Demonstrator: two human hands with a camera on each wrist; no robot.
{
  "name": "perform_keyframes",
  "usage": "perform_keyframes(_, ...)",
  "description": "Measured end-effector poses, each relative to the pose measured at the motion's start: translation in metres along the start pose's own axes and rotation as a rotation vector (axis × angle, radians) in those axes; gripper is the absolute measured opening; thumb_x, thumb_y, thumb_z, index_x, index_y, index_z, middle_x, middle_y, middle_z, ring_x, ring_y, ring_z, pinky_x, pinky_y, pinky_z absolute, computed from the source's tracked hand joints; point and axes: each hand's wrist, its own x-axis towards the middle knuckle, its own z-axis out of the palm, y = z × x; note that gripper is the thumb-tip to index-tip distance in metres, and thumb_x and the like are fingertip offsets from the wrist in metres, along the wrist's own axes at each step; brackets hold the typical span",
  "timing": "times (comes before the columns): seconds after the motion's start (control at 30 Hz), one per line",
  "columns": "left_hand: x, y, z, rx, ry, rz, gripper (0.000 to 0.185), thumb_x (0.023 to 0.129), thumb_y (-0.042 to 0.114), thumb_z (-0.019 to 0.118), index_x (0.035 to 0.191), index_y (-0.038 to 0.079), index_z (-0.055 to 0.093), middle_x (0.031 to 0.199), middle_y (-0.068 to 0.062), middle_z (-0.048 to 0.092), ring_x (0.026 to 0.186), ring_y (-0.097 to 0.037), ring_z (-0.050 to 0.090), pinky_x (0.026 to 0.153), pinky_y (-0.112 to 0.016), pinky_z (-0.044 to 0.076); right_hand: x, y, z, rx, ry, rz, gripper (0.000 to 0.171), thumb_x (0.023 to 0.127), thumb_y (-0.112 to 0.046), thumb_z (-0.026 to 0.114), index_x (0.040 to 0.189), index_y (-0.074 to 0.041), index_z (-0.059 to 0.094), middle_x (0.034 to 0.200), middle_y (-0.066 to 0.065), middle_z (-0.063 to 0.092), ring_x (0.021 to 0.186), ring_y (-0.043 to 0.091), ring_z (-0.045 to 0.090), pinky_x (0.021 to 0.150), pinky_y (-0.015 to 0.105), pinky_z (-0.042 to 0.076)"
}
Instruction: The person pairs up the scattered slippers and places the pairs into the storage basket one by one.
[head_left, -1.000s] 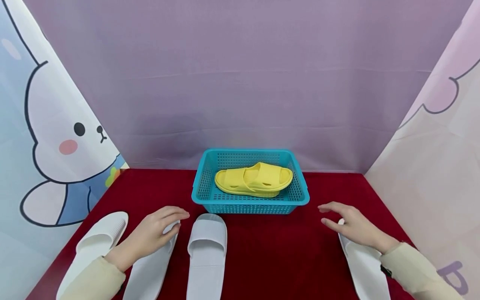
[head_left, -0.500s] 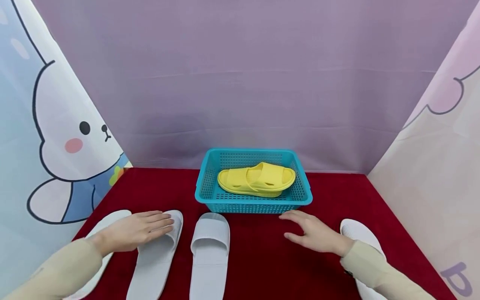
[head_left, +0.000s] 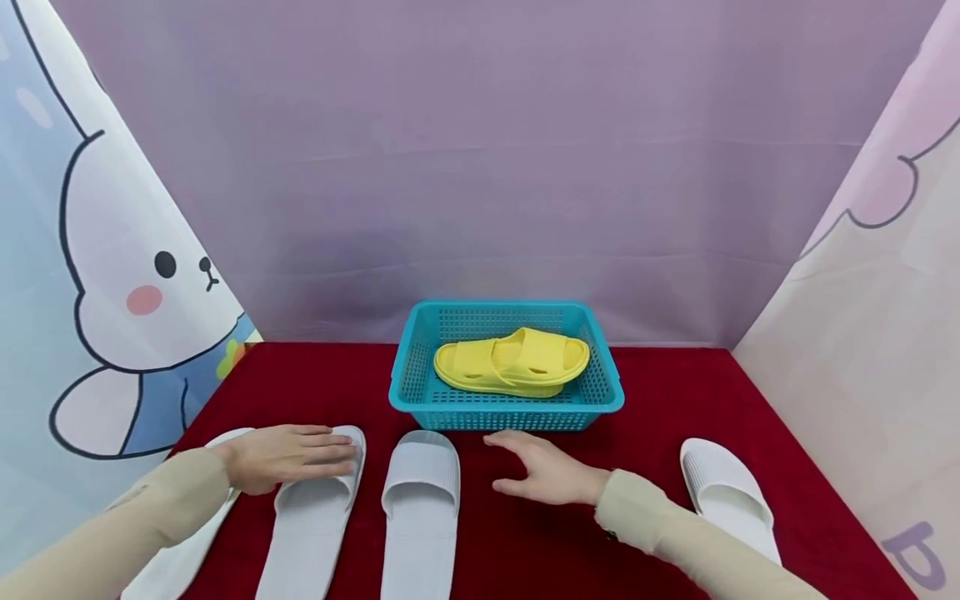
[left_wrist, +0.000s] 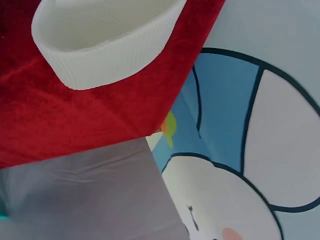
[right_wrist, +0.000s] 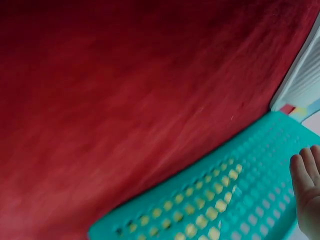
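My left hand [head_left: 303, 457] lies over the strap of a white slipper [head_left: 300, 537], its fingers straight; whether it touches the strap I cannot tell. Beneath that forearm is another white slipper [head_left: 174, 562], partly covered; a white slipper's strap [left_wrist: 112, 60] shows large in the left wrist view. My right hand [head_left: 542, 472] hovers with nothing in it, fingers reaching left toward a grey-white slipper [head_left: 420, 533]. In the right wrist view, that hand's fingers [right_wrist: 302, 175] appear at the right edge near the basket wall. A fourth-place white slipper [head_left: 729, 492] lies far right.
A blue-green plastic basket [head_left: 506, 419] stands at the back middle, holding a pair of yellow slippers [head_left: 517, 362]. Red cloth [head_left: 652, 400] covers the table. A purple curtain [head_left: 480, 167] rises behind, with printed panels at both sides.
My right hand has moved left from the far-right slipper to beside the grey-white one. My left hand has straightened its fingers and settled over the second slipper's strap.
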Motion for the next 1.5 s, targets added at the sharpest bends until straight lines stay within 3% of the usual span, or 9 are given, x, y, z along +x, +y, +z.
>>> perform_keyframes(0.37,0.017,-0.009,0.020,-0.018,-0.089,0.126,0.099,0.061,0.042,0.078,0.142,0.013,0.030,0.146,-0.003,0.034,0.131,-0.021,0.037,0.098,-0.033,0.043,0.054,-0.017,0.028,-0.025,-0.064,-0.058,0.071,0.082,-0.043,0.064,0.139,-0.009,0.038,0.138,0.002,0.044,0.126,0.014,0.042,0.103,0.032,0.039)
perform_keyframes(0.53,0.018,-0.012,0.027,-0.058,-0.081,0.134,0.107,0.058,0.049,0.078,0.144,0.014,0.026,0.147,-0.004,0.031,0.133,-0.023,0.034,0.098,-0.035,0.043,0.069,-0.022,0.035,-0.017,-0.105,-0.032,0.077,0.080,-0.043,0.066,0.141,-0.008,0.035,0.141,0.002,0.041,0.127,0.014,0.040,0.102,0.029,0.039)
perform_keyframes(0.73,0.015,-0.018,0.031,-0.035,-0.054,0.162,0.107,0.058,0.057,0.073,0.143,0.012,0.026,0.147,-0.005,0.031,0.132,-0.023,0.035,0.098,-0.033,0.042,0.084,-0.027,0.042,-0.029,-0.127,-0.017,0.084,0.076,-0.046,0.070,0.140,-0.005,0.035,0.141,0.003,0.041,0.128,0.014,0.039,0.102,0.024,0.037)
perform_keyframes(1.07,0.014,-0.022,0.029,0.003,-0.054,0.193,0.102,0.059,0.057,0.072,0.141,0.012,0.031,0.144,-0.001,0.035,0.132,-0.020,0.035,0.099,-0.031,0.041,0.091,-0.024,0.046,0.072,-0.103,0.038,0.084,0.072,-0.042,0.075,0.139,-0.009,0.038,0.140,0.002,0.042,0.127,0.014,0.040,0.099,0.023,0.040)
perform_keyframes(1.5,0.010,-0.020,0.023,-0.096,-0.016,0.156,0.105,0.051,0.045,0.082,0.140,0.014,0.035,0.141,-0.002,0.041,0.128,-0.022,0.040,0.095,-0.035,0.046,0.083,-0.024,0.045,0.137,-0.094,0.068,0.081,0.071,-0.042,0.076,0.138,-0.013,0.041,0.140,0.001,0.043,0.127,0.016,0.040,0.098,0.024,0.040)
